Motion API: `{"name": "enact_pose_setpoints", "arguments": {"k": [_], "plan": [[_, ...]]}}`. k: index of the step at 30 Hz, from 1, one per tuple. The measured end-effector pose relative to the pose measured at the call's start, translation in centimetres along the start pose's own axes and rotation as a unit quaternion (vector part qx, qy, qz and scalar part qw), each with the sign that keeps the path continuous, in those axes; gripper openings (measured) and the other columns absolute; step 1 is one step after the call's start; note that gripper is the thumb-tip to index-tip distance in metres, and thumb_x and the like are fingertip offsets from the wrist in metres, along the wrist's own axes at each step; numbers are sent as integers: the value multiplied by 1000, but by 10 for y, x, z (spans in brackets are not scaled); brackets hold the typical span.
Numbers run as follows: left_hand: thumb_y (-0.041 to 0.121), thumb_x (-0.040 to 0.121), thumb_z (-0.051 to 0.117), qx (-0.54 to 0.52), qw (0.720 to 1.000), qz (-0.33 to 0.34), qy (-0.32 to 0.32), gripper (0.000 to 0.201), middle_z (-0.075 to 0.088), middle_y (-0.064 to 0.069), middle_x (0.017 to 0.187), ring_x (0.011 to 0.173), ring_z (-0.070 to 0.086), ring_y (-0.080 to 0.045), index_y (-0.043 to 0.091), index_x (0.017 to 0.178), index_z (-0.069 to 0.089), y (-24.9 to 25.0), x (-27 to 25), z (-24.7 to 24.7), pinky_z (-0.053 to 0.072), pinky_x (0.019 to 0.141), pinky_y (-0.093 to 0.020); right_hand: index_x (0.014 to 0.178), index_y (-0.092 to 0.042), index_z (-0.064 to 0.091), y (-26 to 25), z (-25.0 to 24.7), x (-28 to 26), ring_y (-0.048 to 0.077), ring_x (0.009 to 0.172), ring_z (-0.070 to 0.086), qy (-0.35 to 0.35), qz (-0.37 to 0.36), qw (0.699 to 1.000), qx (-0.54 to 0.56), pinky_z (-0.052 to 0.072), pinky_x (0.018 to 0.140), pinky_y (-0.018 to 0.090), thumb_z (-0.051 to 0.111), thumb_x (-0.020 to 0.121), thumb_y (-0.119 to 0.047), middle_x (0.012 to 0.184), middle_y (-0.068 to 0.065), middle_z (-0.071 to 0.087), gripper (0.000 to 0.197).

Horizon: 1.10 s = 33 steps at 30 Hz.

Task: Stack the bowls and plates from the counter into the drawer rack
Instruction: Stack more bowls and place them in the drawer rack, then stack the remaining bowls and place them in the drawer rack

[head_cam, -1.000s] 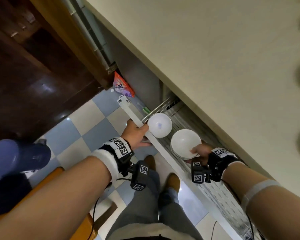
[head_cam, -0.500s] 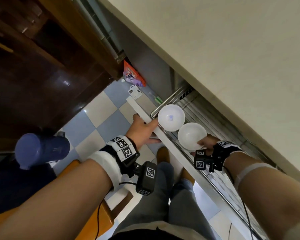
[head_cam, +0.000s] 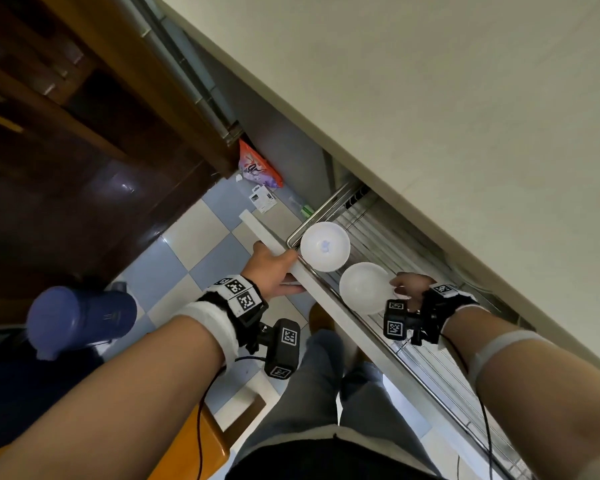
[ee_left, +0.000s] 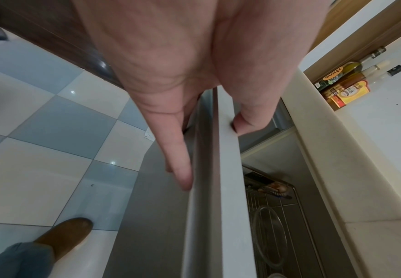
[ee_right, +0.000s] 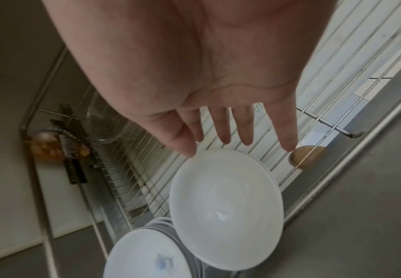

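Note:
A plain white bowl point(head_cam: 362, 287) point(ee_right: 225, 208) sits in the wire drawer rack point(head_cam: 430, 368) point(ee_right: 337, 75), seemingly on top of other bowls. Beside it, toward the rack's far end, stands a stack topped by a white bowl with a blue mark point(head_cam: 324, 245) point(ee_right: 152, 257). My right hand point(head_cam: 400, 287) point(ee_right: 230, 146) hovers at the plain bowl's rim with straight, spread fingers; whether the thumb tip touches the rim I cannot tell. My left hand point(head_cam: 274, 268) point(ee_left: 209, 146) grips the top edge of the white drawer front point(head_cam: 343, 320) point(ee_left: 221, 206), thumb inside and fingers outside.
The pale counter top point(head_cam: 465, 98) overhangs the open drawer. A clear glass bowl point(ee_right: 106, 124) lies further back in the rack. On the checkered floor are an orange packet point(head_cam: 257, 164) and a blue jug point(head_cam: 80, 320). My legs and brown shoes point(ee_left: 64, 237) stand against the drawer front.
My right hand has let go of the plain bowl and straightened its fingers. The left hand keeps its grip on the drawer front. The head view has tilted slightly.

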<state>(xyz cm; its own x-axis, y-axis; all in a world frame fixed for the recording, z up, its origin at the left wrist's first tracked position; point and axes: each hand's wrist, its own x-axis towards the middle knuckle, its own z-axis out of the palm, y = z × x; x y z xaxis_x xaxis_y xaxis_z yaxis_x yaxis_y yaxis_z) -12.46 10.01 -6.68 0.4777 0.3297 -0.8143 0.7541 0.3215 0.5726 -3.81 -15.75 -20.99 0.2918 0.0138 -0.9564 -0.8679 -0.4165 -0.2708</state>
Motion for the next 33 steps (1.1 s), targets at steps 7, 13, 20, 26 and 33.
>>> {"name": "enact_pose_setpoints", "arguments": {"k": [7, 13, 20, 26, 33], "plan": [[11, 92, 68, 37, 999, -11, 11, 33, 67, -27, 125, 105, 71, -40, 3, 121, 55, 5, -14, -4, 63, 77, -51, 117, -12, 64, -6, -5, -60, 29, 106, 59, -18, -32, 999, 31, 48, 75, 36, 59, 91, -17, 130, 14, 60, 27], [26, 82, 78, 339, 923, 80, 163, 87, 40, -22, 145, 127, 52, -43, 7, 147, 24, 52, -27, -7, 46, 102, -43, 88, -10, 68, -27, 4, -157, 19, 66, 66, -39, -103, 993, -31, 49, 60, 25, 53, 94, -11, 81, 7, 68, 16], [25, 80, 61, 418, 850, 318, -41, 9, 63, -8, 77, 75, 59, -31, 18, 78, 66, 158, -48, 80, 51, 72, -33, 88, -9, 67, -79, -48, -267, 18, 57, 59, 131, -294, 943, -88, 45, 49, 21, 53, 92, -10, 75, 7, 66, 14], [12, 93, 60, 412, 834, 303, -207, 10, 63, -12, 89, 81, 60, -25, 14, 84, 63, 198, -70, 197, 48, 63, -28, 92, -17, 64, -80, -143, -301, 23, 74, 73, 324, -299, 895, -58, 60, 71, 36, 47, 87, -11, 87, 7, 71, 19], [10, 96, 58, 429, 826, 280, -233, 18, 62, -11, 95, 86, 64, -24, 15, 79, 60, 224, -58, 317, 49, 63, -27, 128, -11, 41, -97, -239, -261, 34, 87, 74, 328, -232, 909, 112, 62, 79, 48, 50, 91, -17, 100, 17, 64, 38]]}}
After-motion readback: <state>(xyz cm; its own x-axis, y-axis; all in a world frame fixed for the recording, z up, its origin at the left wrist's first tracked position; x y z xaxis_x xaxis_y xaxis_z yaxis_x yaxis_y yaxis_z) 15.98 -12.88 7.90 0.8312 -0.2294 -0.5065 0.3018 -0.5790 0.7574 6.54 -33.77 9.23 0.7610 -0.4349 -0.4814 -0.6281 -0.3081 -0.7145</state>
